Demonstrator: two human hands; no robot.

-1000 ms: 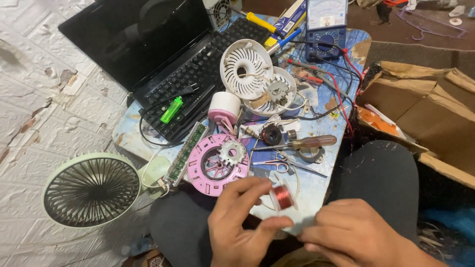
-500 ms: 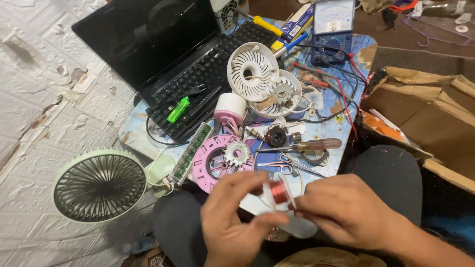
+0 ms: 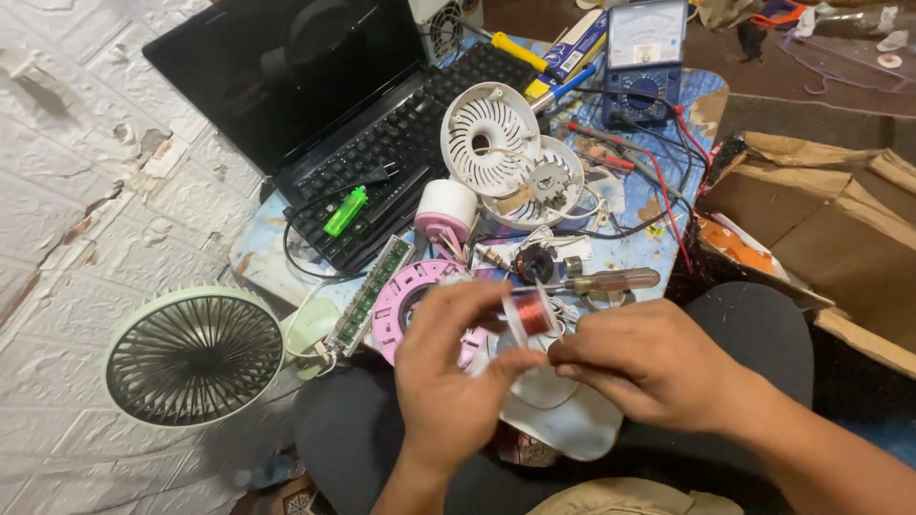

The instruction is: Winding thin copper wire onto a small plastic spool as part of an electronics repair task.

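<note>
My left hand (image 3: pixel 448 377) holds a small spool of reddish copper wire (image 3: pixel 530 315) between thumb and fingers, above my lap. My right hand (image 3: pixel 649 367) is beside it, fingertips pinched close to the spool, apparently on a thin wire too fine to see. Under the hands lie a pink round fan part (image 3: pixel 410 296) and a white curved plastic piece (image 3: pixel 558 415). A screwdriver with a clear brownish handle (image 3: pixel 611 281) rests just beyond the spool.
A small blue table (image 3: pixel 258 257) holds a black laptop (image 3: pixel 315 105), a green lighter (image 3: pixel 345 211), white fan grilles (image 3: pixel 489 133), a pink-and-white roll (image 3: pixel 445 210), a circuit strip (image 3: pixel 367 296), and a multimeter (image 3: pixel 644 57) with red and black leads. A pale green fan (image 3: pixel 191 353) lies left. Cardboard (image 3: pixel 830 210) at right.
Both hands have risen and come closer over my lap with the spool between them. The view has shifted slightly.
</note>
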